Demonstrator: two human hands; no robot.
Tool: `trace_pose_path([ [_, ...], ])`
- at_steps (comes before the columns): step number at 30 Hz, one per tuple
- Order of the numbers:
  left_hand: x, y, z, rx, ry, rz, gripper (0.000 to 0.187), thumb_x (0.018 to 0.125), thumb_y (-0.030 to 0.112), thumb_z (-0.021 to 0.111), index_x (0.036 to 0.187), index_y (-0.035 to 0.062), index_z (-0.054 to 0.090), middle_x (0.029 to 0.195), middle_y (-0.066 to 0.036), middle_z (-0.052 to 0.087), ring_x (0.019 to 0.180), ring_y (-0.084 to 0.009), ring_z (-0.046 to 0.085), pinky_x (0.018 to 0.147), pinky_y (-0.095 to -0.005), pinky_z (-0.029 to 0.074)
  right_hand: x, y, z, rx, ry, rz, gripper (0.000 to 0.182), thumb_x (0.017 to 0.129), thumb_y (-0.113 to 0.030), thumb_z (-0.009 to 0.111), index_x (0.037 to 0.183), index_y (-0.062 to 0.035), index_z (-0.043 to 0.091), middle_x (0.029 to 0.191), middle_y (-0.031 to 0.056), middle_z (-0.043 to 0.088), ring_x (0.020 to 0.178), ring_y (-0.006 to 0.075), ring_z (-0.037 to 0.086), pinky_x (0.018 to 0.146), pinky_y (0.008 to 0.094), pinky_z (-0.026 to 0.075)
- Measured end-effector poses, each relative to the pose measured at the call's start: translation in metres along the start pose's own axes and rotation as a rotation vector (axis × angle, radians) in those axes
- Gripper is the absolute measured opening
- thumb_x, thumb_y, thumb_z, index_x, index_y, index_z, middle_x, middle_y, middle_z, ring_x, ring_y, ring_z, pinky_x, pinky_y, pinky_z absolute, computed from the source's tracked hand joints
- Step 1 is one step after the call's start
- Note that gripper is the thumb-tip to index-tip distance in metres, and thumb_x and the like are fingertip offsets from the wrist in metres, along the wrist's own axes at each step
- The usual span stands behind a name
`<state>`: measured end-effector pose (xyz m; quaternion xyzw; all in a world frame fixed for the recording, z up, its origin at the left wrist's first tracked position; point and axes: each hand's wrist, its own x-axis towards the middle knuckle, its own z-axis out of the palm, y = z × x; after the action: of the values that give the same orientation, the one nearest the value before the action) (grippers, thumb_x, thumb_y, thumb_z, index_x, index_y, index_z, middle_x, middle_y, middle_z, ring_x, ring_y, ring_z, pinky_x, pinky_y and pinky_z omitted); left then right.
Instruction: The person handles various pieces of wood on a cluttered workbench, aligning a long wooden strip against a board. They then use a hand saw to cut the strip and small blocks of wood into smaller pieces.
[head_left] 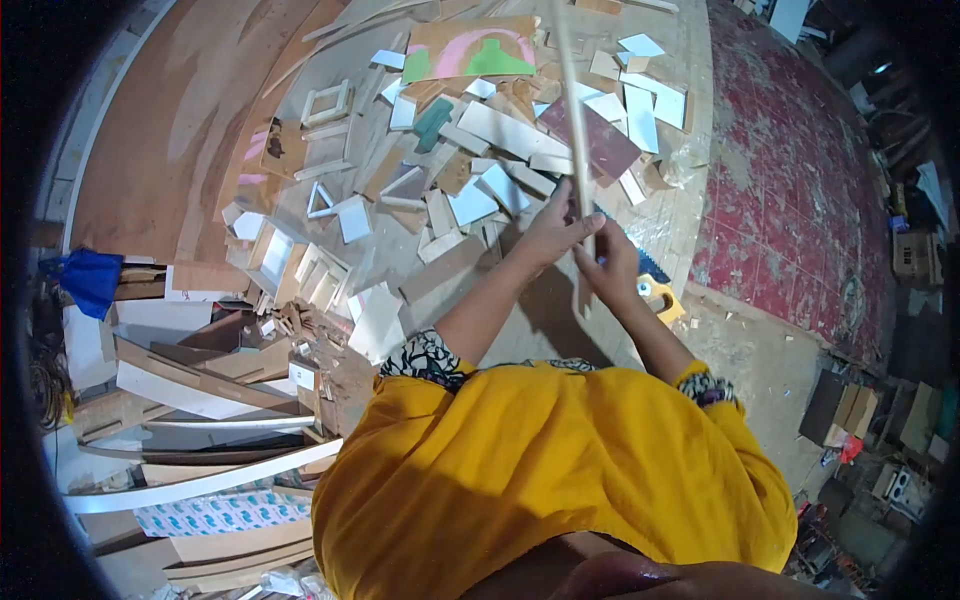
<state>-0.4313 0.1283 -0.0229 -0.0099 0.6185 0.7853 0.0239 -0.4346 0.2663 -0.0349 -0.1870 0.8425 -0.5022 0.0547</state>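
A long, thin wooden strip [573,95] stretches from the top of the view down between my hands. My left hand [550,228] is closed around it, the thumb lying across the strip. Just below and to the right, my right hand [613,265] has its curled fingers against the same strip, partly hidden. Beside my right forearm lies a hand saw with a yellow handle [660,300] and a dark blade [648,264]. Past my hands, a white board [515,131] and a brown-red panel [600,145] rest among the offcuts.
Many wood offcuts, small frames [327,104] and a pink-and-green painted board [470,48] cover the worktable [690,200]. At lower left are stacked curved strips [210,480] and a blue bag [85,282]. A worn red floor area [790,200] lies to the right.
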Motion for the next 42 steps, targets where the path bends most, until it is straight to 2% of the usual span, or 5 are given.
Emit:
trace_pose_path([
  [8, -0.061, 0.023, -0.05, 0.102, 0.427, -0.214, 0.032, 0.081, 0.014, 0.048, 0.109, -0.0011, 0.046, 0.086, -0.011, 0.059, 0.062, -0.0138, 0.054, 0.055, -0.0273, 0.047, -0.008, -0.051, -0.005, -0.174, -0.292, -0.631, 0.039, 0.073, -0.023, 0.067, 0.109, -0.0118, 0.055, 0.111, 0.0093, 0.055, 0.099, 0.0296, 0.056, 0.079, 0.0374, 0.048],
  [19, -0.173, 0.082, -0.035, -0.184, -0.248, -0.339, 0.057, 0.074, 0.014, 0.047, 0.129, 0.0011, 0.039, 0.096, -0.015, 0.059, 0.058, -0.0132, 0.056, 0.052, -0.0229, 0.048, 0.059, -0.074, -0.075, -0.76, -0.16, -1.134, 0.05, 0.071, -0.022, 0.069, 0.118, -0.0229, 0.054, 0.116, 0.0031, 0.052, 0.114, 0.0243, 0.046, 0.101, 0.0509, 0.026],
  [22, -0.198, 0.093, -0.028, -0.084, -0.222, -0.433, 0.061, 0.075, 0.017, 0.053, 0.131, 0.0014, 0.036, 0.105, -0.017, 0.058, 0.066, -0.0151, 0.061, 0.06, -0.0236, 0.052, 0.057, -0.081, -0.084, -0.519, -0.345, -1.114, 0.011, 0.081, -0.016, 0.06, 0.088, -0.0102, 0.066, 0.084, 0.0063, 0.056, 0.092, 0.0241, 0.054, 0.096, 0.0458, 0.032],
  [26, -0.224, 0.101, -0.043, 0.007, -0.243, -0.433, 0.052, 0.081, 0.016, 0.056, 0.128, -0.0017, 0.041, 0.107, -0.013, 0.06, 0.074, -0.0154, 0.064, 0.067, -0.0262, 0.053, 0.05, -0.074, -0.091, -0.234, -0.618, -0.962, 0.01, 0.081, -0.008, 0.058, 0.089, -0.0029, 0.061, 0.082, 0.012, 0.055, 0.078, 0.0293, 0.056, 0.067, 0.0348, 0.043],
  [42, -0.235, 0.07, -0.078, -0.215, 0.555, 0.025, 0.023, 0.089, 0.016, 0.054, 0.102, -0.0025, 0.054, 0.089, -0.012, 0.064, 0.077, -0.0174, 0.064, 0.07, -0.0265, 0.054, -0.001, -0.009, -0.121, -0.108, -0.519, -0.401, 0.013, 0.084, -0.007, 0.057, 0.095, 0.0002, 0.059, 0.076, 0.0113, 0.061, 0.065, 0.0152, 0.054, 0.061, 0.0281, 0.044],
])
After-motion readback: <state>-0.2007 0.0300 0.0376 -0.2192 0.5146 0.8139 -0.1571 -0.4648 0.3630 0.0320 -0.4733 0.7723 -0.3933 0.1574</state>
